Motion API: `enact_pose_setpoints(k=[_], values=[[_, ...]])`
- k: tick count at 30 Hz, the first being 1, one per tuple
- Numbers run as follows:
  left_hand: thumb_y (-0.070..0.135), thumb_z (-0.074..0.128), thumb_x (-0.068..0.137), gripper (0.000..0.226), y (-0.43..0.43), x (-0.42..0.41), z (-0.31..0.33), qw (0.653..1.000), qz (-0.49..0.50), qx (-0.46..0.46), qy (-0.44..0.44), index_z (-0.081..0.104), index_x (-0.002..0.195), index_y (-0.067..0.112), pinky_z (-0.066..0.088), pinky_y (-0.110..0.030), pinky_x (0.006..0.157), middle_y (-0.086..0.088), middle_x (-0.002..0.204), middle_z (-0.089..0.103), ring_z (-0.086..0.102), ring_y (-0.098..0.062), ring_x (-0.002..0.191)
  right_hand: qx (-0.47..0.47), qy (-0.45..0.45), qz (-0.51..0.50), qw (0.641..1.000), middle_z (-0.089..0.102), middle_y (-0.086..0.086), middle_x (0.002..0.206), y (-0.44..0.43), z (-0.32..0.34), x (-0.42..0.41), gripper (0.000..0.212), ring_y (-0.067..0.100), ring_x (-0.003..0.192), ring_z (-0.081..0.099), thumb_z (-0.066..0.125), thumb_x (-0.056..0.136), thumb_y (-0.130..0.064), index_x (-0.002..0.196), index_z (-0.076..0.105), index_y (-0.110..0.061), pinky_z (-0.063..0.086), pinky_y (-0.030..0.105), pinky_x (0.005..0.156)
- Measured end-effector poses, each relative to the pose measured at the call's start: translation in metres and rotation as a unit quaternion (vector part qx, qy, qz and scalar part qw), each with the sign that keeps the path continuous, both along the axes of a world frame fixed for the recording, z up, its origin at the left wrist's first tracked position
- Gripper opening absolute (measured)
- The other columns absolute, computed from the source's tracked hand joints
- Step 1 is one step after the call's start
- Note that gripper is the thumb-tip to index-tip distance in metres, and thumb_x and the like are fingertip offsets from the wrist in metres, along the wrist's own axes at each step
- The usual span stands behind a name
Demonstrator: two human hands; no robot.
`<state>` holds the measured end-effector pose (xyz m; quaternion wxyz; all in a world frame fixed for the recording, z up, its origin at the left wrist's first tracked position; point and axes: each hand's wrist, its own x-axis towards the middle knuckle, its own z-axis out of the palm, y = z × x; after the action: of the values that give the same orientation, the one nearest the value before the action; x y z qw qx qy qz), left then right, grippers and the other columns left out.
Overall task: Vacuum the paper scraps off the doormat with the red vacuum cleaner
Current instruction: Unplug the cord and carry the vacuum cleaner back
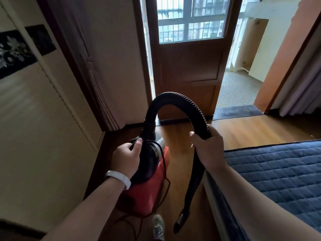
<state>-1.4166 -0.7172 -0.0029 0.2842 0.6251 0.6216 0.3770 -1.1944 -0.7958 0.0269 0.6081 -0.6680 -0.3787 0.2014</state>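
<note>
Hanging above the wooden floor (182, 136), the red vacuum cleaner (149, 188) is held up by the left hand (126, 158). The fingers of that hand are curled tight round the black top of the machine, and the thumb is laid over it. A white band (119, 179) is worn on the left wrist. A thin black cord (167, 185) is seen hanging down beside the red body.

A black hose (175, 97) is bent in a high arch from the top of the vacuum cleaner over to the right hand (207, 148). The hose is gripped by the right hand, with the fingers wrapped round it. Below that hand a long black tube (193, 181) is left hanging down, and its nozzle (181, 219) is pointed at the floor, near a shoe (158, 225).

A dark mat (238, 110) is laid across the open doorway, well ahead of the vacuum cleaner and apart from it. Whether paper scraps are on it cannot be told from here. A brown door (187, 66) with a window is seen beside the mat. A bed (278, 171) with a blue quilted cover is seen on the right, and a pale cupboard (43, 119) on the left.
</note>
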Motion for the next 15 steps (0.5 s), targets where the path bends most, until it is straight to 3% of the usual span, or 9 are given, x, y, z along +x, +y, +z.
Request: enact_pose_setpoints(k=[6, 15], values=[[0.066, 0.053, 0.081, 0.064, 0.137, 0.08, -0.026, 0.997, -0.065, -0.026, -0.014, 0.054, 0.056, 0.007, 0.053, -0.053, 0.05, -0.01, 0.048, 0.059, 0.061, -0.035, 0.049, -0.019, 0.008, -0.071, 0.997, 0.065, 0.015, 0.065, 0.117, -0.02, 0.071, 0.013, 0.029, 0.057, 0.064, 0.072, 0.079, -0.013, 0.074, 0.06, -0.01, 0.051, 0.034, 0.049], [0.066, 0.053, 0.075, 0.053, 0.316, 0.199, -0.015, 0.991, -0.127, -0.041, -0.03, 0.056, 0.059, 0.016, 0.055, -0.055, 0.056, -0.007, 0.048, 0.056, 0.062, -0.037, 0.053, -0.01, 0.056, -0.136, 0.989, 0.061, 0.016, 0.062, 0.267, -0.005, 0.163, 0.014, 0.026, 0.053, 0.061, 0.069, 0.073, -0.021, 0.071, 0.056, -0.016, 0.046, 0.029, 0.049]])
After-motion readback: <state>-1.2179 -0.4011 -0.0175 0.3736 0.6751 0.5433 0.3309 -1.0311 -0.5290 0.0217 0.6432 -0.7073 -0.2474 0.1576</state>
